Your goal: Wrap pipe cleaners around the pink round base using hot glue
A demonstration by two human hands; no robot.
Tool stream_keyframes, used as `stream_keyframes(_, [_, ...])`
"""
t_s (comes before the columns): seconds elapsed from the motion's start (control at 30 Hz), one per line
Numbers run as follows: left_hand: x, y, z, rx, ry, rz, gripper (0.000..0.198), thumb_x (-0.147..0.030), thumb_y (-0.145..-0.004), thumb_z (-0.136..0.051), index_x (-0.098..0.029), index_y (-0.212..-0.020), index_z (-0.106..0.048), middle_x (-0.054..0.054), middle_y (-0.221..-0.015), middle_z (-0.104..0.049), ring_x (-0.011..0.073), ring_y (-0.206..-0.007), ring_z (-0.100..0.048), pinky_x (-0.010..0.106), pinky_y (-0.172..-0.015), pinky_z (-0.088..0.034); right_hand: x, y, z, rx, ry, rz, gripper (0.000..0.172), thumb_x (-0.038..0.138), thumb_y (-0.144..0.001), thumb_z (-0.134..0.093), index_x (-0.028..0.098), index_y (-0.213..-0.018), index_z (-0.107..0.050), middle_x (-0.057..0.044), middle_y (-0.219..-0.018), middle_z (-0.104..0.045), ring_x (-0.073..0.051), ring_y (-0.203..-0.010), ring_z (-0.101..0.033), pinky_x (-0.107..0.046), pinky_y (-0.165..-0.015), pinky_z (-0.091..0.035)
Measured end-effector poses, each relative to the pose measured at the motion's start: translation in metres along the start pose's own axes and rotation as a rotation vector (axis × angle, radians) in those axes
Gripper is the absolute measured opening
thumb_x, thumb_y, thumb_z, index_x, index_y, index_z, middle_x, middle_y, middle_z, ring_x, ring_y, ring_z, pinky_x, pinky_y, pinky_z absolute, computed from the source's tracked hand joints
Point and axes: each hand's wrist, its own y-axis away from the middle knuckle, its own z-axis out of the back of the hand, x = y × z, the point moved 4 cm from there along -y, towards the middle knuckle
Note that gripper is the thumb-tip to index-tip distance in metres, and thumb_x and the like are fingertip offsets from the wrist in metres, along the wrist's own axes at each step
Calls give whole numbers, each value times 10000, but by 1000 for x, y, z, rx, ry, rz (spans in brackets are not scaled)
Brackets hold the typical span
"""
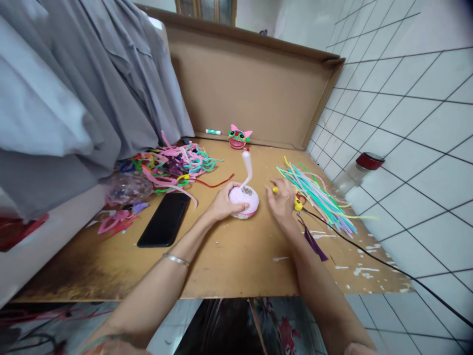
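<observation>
Near the middle of the table, my left hand (pixel 226 201) is wrapped round the left side of a round lilac piece (pixel 244 201), thumb across its front. A pale pink fuzzy stem (pixel 247 167) rises from the top of that piece, with a thicker rounded tip. To the right, my right hand (pixel 281 198) has its fingers bent round a small yellow-tipped tool (pixel 275 190), most of which the hand hides. Beside that hand lies a yellow object (pixel 298 203) with a black cord, and orange-handled scissors partly show there.
A black phone (pixel 164 220) and a tangle of colored pipe cleaners (pixel 185 160) lie left. Straight pipe cleaners (pixel 320 195), a purple tassel (pixel 313 241) and a red-lidded jar (pixel 356 172) are right. A decorated pink-eared figure (pixel 237 138) stands by the cardboard wall (pixel 251 84).
</observation>
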Motion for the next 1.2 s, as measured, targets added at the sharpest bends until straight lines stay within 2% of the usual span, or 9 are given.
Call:
stream_keyframes(0.1, [2, -1, 1, -12, 2, 22, 625, -364, -522, -811, -151, -1055, -564, 76, -1068, -661, 220, -935, -637, 365, -872, -521, -31, -3, 8, 9, 367, -240, 326, 348, -840, -594, 94, -1037, -650, -235, -1070, -639, -368, -1024, -579, -522, -873, -421])
stream_keyframes(0.23, [4, -2, 1, -12, 41, 28, 627, -349, -520, -813, -154, -1062, -564, 84, -1084, -665, 242, -982, -640, 390, -906, -519, -55, 0, 8, 216, 624, -446, 492, 408, -806, -650, -7, -1068, -638, -323, -1064, -628, -434, -1022, -602, -553, -837, -434])
stream_keyframes(0.37, [4, -1, 1, -2, 78, 15, 611, -352, -526, -820, -160, -1044, -560, 81, -1088, -670, 241, -1002, -641, 367, -898, -522, -62, 5, 3, 302, 684, -495, 539, 420, -802, -642, -24, -1107, -630, -323, -1109, -633, -425, -1043, -615, -529, -849, -453])
stream_keyframes(0.53, [6, -1, 1, -7, 99, 17, 636, -351, -522, -832, -160, -1062, -558, 70, -1060, -677, 219, -938, -647, 336, -842, -531, -70, 6, 3, 282, 639, -569, 452, 368, -780, -625, 15, -1057, -679, -281, -1071, -663, -387, -1014, -641, -459, -812, -494])
stream_keyframes(0.63, [7, -1, 2, -11, 111, 17, 637, -357, -517, -833, -162, -1056, -555, 66, -1052, -676, 216, -929, -646, 333, -837, -527, -74, 2, 7, 215, 564, -607, 416, 383, -748, -630, 76, -1016, -710, -236, -1025, -684, -352, -949, -657, -421, -767, -507])
stream_keyframes(0.73, [6, -2, 3, -5, 134, 21, 631, -358, -508, -834, -158, -1035, -552, 74, -1067, -672, 226, -957, -644, 339, -857, -522, -71, -6, 10, 63, 435, -533, 421, 403, -726, -611, 114, -1017, -707, -175, -981, -692, -318, -893, -647, -420, -775, -508])
stream_keyframes(0.9, [6, -3, 4, 10, 172, 5, 632, -358, -509, -846, -154, -1029, -550, 86, -1085, -671, 230, -978, -649, 355, -890, -519, -50, -15, 10, -150, 169, -230, 300, 363, -669, -616, 166, -891, -666, -88, -874, -660, -256, -840, -597, -393, -787, -506])
stream_keyframes(1.03, [6, -3, 4, 37, 164, -5, 628, -366, -519, -845, -146, -1036, -562, 93, -1078, -673, 233, -985, -647, 366, -899, -514, -28, -16, 12, -144, 19, -46, 227, 351, -675, -646, 201, -843, -619, -53, -857, -620, -220, -802, -582, -361, -761, -508])
stream_keyframes(1.2, [4, -2, 5, 19, 154, -10, 663, -367, -502, -850, -133, -1054, -566, 108, -1106, -672, 271, -1055, -636, 393, -937, -507, -10, -14, 17, -113, -69, 51, 222, 324, -712, -656, 215, -898, -601, -55, -914, -599, -225, -866, -588, -368, -796, -513])
